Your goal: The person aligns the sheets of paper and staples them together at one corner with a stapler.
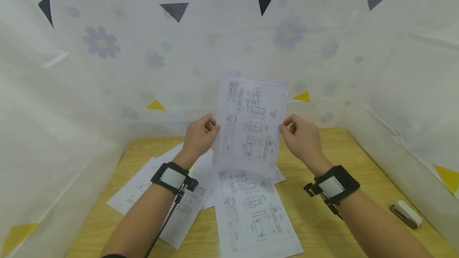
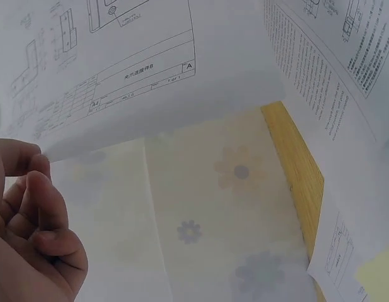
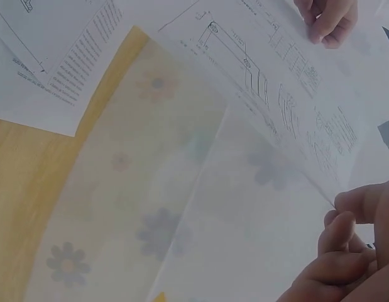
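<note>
A printed sheet with technical drawings [image 1: 251, 124] is held upright above the wooden table [image 1: 322, 202]. My left hand [image 1: 201, 134] pinches its left edge and my right hand [image 1: 301, 136] pinches its right edge. In the left wrist view the sheet [image 2: 112, 69] hangs above my curled fingers [image 2: 37, 214]. From the right wrist camera the sheet [image 3: 276, 82] runs from my right fingers [image 3: 351, 245] across to the left hand [image 3: 329, 19]. Both wrists wear black straps with cameras.
Several more drawing sheets [image 1: 251, 210] lie on the table under the hands, some overlapping at the left [image 1: 157, 194]. A small white stapler [image 1: 407, 213] sits near the right edge. Flowered translucent sheeting [image 1: 107, 51] walls in the table on three sides.
</note>
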